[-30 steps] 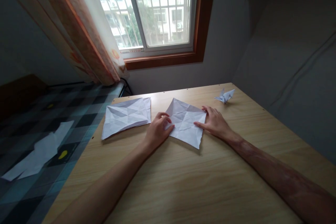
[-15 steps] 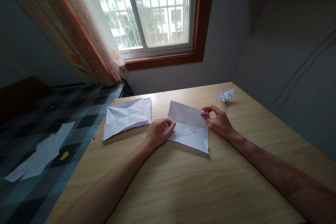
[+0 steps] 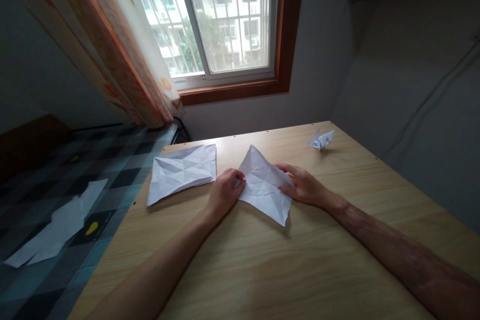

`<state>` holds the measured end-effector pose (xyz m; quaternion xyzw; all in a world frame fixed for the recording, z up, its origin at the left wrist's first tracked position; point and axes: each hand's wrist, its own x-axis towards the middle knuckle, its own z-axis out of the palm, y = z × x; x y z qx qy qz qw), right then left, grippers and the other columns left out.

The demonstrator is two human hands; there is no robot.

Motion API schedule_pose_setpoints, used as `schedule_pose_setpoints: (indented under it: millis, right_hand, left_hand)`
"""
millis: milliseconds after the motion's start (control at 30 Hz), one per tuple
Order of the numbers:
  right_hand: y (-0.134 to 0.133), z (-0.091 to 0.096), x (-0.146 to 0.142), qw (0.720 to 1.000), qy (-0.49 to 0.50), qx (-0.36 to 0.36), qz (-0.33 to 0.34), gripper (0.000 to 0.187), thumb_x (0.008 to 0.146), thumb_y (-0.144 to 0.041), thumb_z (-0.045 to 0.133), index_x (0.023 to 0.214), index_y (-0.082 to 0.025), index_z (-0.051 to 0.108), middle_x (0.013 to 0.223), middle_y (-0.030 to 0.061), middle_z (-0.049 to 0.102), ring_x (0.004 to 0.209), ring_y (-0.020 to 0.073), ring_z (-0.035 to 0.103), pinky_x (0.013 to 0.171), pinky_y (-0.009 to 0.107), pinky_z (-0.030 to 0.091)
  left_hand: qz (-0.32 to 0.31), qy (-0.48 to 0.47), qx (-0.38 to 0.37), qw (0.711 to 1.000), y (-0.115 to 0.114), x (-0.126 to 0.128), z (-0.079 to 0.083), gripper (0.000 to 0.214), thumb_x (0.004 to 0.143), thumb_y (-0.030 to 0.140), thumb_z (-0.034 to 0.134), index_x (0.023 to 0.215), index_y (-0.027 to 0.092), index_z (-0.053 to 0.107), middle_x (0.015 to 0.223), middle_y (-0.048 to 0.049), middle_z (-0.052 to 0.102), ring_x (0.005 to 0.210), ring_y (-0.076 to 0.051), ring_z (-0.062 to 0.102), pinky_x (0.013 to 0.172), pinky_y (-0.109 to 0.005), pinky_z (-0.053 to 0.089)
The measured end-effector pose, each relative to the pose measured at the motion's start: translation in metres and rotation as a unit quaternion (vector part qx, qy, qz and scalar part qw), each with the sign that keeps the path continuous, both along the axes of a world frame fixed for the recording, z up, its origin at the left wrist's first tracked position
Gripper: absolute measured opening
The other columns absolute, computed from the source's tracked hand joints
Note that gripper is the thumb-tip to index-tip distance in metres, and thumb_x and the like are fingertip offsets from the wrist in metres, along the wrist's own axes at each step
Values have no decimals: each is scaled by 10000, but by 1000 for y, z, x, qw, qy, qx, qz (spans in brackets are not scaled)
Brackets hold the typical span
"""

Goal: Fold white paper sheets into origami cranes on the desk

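Note:
A creased sheet of white paper [image 3: 262, 185] is held between my two hands above the wooden table, its middle bent and its near corner pointing toward me. My left hand [image 3: 227, 187] pinches the sheet's left edge with thumb and fingers. On the opposite side, my right hand [image 3: 300, 185] grips the right edge, the thumb on top and the fingers partly hidden behind the paper. Left of my left hand lies a stack of creased white sheets [image 3: 182, 170]. Beyond my right hand stands a folded paper crane [image 3: 320, 140].
The wooden table [image 3: 232, 270] ends at a wall below a barred window [image 3: 236, 25]. To the left, cut white paper pieces [image 3: 63, 225] lie on a checked bed cover [image 3: 123, 175]. A patterned curtain [image 3: 123, 60] hangs beside the window.
My right hand has shifted from the sheet's far right corner down to its right edge and slightly inward. The sheet has turned a little and bends more between my hands.

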<state>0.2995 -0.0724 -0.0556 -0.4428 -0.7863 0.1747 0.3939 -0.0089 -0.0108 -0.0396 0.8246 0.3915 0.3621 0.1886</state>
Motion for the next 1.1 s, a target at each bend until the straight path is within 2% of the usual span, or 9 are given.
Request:
schedule_pose_setpoints:
  millis: [267,433,567,633,700,800,900,1000,1100]
  right_hand:
    - [-3,0,-6,992,-113,41,41,1002,964,-416,745,1780,-206,200,1640,192,567,1448,403,619,1188,553,544]
    - [-2,8,-7,986,-129,49,94,760,1036,-239,598,1746,-306,335,1685,97,538,1491,325,591,1226,507,505]
    - [0,5,-4,983,-158,57,74,672,1023,-138,561,1657,-356,513,1736,50,467,1507,305,572,1219,502,491]
    - [3,1,-1,983,-168,57,55,594,1030,-144,574,1581,-361,613,1727,50,481,1496,312,578,1217,518,482]
    - [6,-4,0,983,-170,55,34,525,1031,-151,591,1502,-360,692,1705,53,514,1477,317,589,1209,527,480]
    - [10,-8,2,984,-169,51,13,493,1017,-146,600,1459,-325,728,1670,74,562,1454,325,599,1199,534,476]
    - [12,-9,4,983,-176,44,1,563,943,-122,644,1484,-265,706,1633,111,599,1451,344,587,1207,551,460]
    - [10,-7,3,981,-187,43,-3,704,826,-109,704,1522,-210,666,1617,140,608,1463,363,565,1231,557,437]
    - [7,-4,1,982,-183,45,2,694,847,-156,712,1536,-212,649,1608,141,613,1454,352,574,1233,536,442]
  left_hand:
    - [30,17,15,999,2,1,-4,72,958,188,647,940,239,695,994,-49,721,906,-216,703,835,-342,563]
    - [31,-9,4,999,3,1,-2,64,938,203,658,880,225,671,953,-51,713,881,-213,678,825,-346,546]
    - [45,-25,-12,999,4,-1,-1,89,895,156,627,826,207,651,919,-52,687,842,-203,665,753,-318,538]
    - [65,-40,-10,997,4,-1,-1,105,857,141,651,934,206,679,1010,-60,704,898,-213,685,793,-331,563]
    - [83,-56,9,995,4,-1,-2,372,800,117,693,1158,215,679,1173,-76,712,1015,-239,705,910,-384,593]
    - [48,-35,48,997,5,0,-4,666,765,47,667,1400,242,616,1435,-103,659,1289,-288,660,1144,-492,545]
    - [-13,31,69,997,5,-1,-5,529,820,45,645,1293,274,701,1532,-73,637,1424,-306,595,1223,-525,500]
    - [-53,72,51,995,3,-2,-4,303,915,146,665,1173,281,749,1475,-63,694,1352,-302,658,1164,-513,550]
    - [-65,88,28,994,-1,0,-1,263,944,215,677,1189,276,753,1420,-71,736,1294,-298,703,1141,-500,563]
